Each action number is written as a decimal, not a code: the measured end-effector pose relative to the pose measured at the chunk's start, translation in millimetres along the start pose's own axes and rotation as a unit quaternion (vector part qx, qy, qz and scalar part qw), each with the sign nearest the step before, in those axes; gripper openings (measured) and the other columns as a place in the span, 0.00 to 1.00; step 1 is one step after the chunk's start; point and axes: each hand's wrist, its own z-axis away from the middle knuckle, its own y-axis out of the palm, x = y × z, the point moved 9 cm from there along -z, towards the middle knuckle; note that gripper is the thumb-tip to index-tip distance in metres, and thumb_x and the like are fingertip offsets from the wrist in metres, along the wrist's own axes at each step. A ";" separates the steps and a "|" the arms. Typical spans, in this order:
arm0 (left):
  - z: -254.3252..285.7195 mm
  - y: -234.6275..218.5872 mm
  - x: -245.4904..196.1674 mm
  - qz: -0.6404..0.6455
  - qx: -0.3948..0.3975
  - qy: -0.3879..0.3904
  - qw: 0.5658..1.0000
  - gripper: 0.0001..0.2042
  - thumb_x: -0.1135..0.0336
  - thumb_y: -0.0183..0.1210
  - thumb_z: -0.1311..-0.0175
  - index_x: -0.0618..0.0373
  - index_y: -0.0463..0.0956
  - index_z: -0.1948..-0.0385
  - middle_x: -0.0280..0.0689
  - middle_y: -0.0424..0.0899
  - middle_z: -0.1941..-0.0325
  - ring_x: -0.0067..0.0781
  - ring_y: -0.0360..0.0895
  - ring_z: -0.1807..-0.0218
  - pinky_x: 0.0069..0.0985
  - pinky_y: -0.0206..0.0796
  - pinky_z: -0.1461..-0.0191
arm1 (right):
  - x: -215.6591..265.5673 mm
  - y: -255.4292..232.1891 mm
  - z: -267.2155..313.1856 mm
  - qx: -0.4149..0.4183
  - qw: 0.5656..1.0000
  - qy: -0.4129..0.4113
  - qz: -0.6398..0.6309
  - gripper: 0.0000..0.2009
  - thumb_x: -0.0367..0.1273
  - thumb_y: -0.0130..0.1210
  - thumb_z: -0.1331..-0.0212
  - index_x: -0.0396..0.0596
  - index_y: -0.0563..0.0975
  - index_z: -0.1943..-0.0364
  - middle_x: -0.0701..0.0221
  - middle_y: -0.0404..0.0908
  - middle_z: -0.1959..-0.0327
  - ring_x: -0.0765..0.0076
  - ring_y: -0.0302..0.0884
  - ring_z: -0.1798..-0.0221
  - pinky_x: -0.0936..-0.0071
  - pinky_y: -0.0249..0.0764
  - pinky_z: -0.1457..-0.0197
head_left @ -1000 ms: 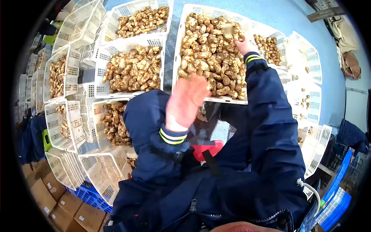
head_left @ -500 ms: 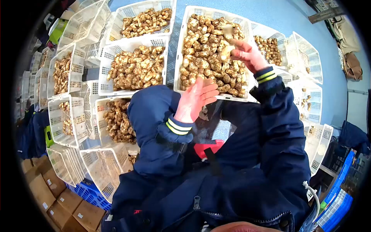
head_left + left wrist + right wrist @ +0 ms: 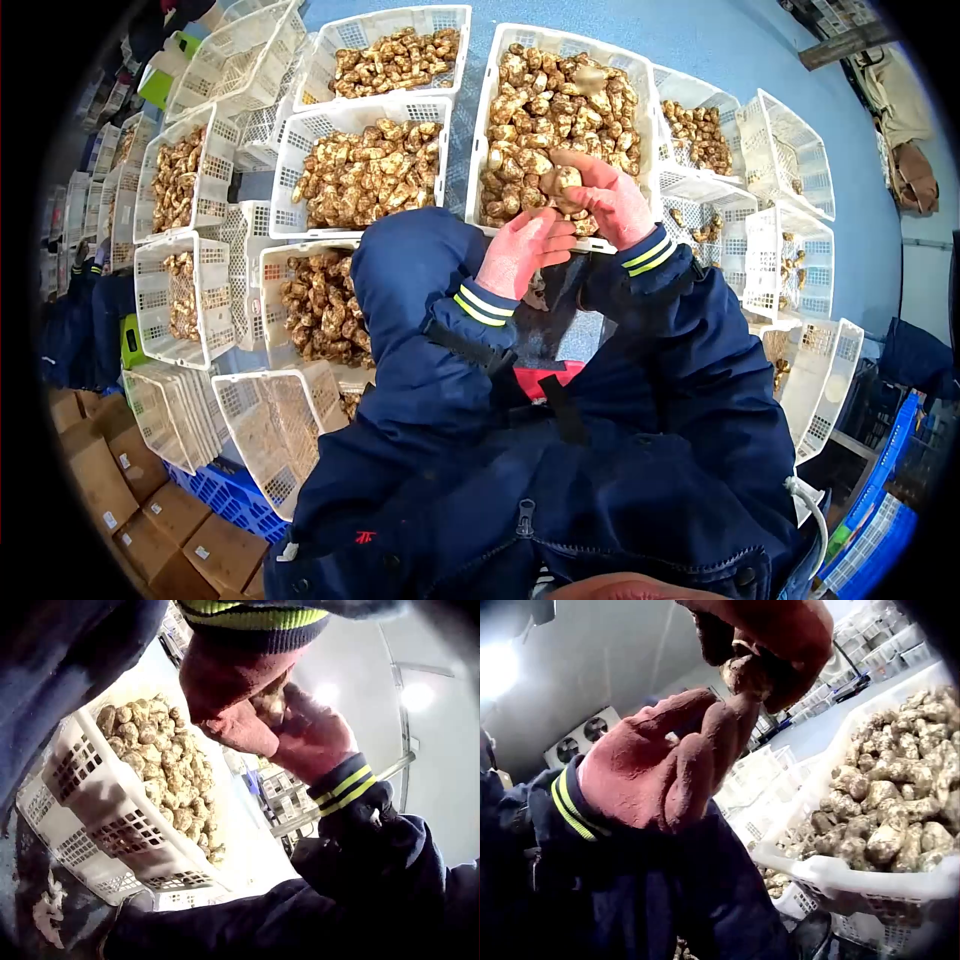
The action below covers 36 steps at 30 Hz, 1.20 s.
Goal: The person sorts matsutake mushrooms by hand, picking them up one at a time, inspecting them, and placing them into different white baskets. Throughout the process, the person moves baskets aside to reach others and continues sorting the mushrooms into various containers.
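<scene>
Brown-streaked, a tuber (image 3: pixel 567 181) sits in the right hand (image 3: pixel 618 207), left hand (image 3: pixel 519 254) near.

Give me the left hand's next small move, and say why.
I'd bring the left hand in to steady the lumpy piece: the right hand grips it over the crate, and the left's loosely bent fingers lie close by.

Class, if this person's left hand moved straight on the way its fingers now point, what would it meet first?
The left hand would probably first meet the right hand or its pinched mushroom; depth is unclear.
</scene>
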 end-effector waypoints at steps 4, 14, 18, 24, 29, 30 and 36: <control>0.2 -5.3 -2.4 -0.031 -0.034 0.004 0.999 0.17 0.59 0.49 0.40 0.62 0.66 0.54 0.45 0.75 0.58 0.36 0.74 0.58 0.32 0.66 0.55 | -53.5 -82.1 -19.8 -0.015 0.981 0.155 -0.114 0.23 0.19 0.39 0.54 0.39 0.65 0.48 0.64 0.76 0.64 0.76 0.73 0.65 0.81 0.68 0.62; 4.3 8.8 -12.5 -0.040 -0.040 0.011 0.998 0.21 0.55 0.48 0.40 0.64 0.65 0.53 0.44 0.75 0.58 0.33 0.74 0.59 0.27 0.66 0.54 | 28.6 -131.2 -172.7 -0.188 0.910 0.007 0.368 0.24 0.42 0.47 0.48 0.44 0.67 0.49 0.58 0.71 0.51 0.64 0.68 0.48 0.71 0.64 0.46; 2.2 13.3 -14.2 -0.060 -0.043 0.000 0.997 0.21 0.55 0.48 0.39 0.65 0.65 0.53 0.42 0.75 0.58 0.30 0.74 0.59 0.24 0.66 0.54 | -18.7 -197.0 -161.0 -0.209 0.655 0.221 0.692 0.25 0.48 0.48 0.52 0.47 0.69 0.52 0.60 0.71 0.51 0.60 0.68 0.48 0.68 0.62 0.44; -1.4 15.9 -8.8 -0.025 -0.019 -0.008 0.999 0.20 0.56 0.46 0.38 0.64 0.65 0.53 0.41 0.75 0.59 0.30 0.74 0.59 0.26 0.65 0.54 | -31.4 -195.5 -153.4 -0.237 0.729 0.135 0.627 0.21 0.44 0.57 0.58 0.47 0.73 0.60 0.64 0.77 0.60 0.60 0.73 0.56 0.68 0.67 0.51; 0.6 14.8 -10.3 -0.042 -0.030 -0.002 0.999 0.19 0.57 0.47 0.39 0.63 0.65 0.53 0.43 0.74 0.57 0.33 0.73 0.57 0.29 0.65 0.52 | -25.1 -177.8 -132.8 -0.092 0.993 0.015 -0.066 0.14 0.31 0.47 0.46 0.44 0.68 0.55 0.68 0.74 0.64 0.67 0.71 0.59 0.62 0.67 0.50; 0.2 15.2 -9.3 -0.022 -0.005 0.001 1.000 0.19 0.58 0.47 0.39 0.64 0.65 0.52 0.44 0.74 0.56 0.34 0.73 0.56 0.29 0.65 0.52 | -17.4 -169.0 -125.2 -0.010 0.982 0.010 -0.188 0.14 0.31 0.46 0.45 0.43 0.66 0.54 0.67 0.73 0.63 0.65 0.69 0.57 0.56 0.64 0.47; -4.4 4.5 3.5 -0.017 0.012 -0.019 1.000 0.20 0.56 0.44 0.38 0.64 0.63 0.52 0.46 0.71 0.52 0.39 0.69 0.50 0.34 0.61 0.48 | 77.9 -73.7 -39.2 0.063 0.989 -0.111 -0.077 0.22 0.31 0.49 0.45 0.42 0.60 0.46 0.65 0.71 0.55 0.63 0.69 0.51 0.63 0.62 0.46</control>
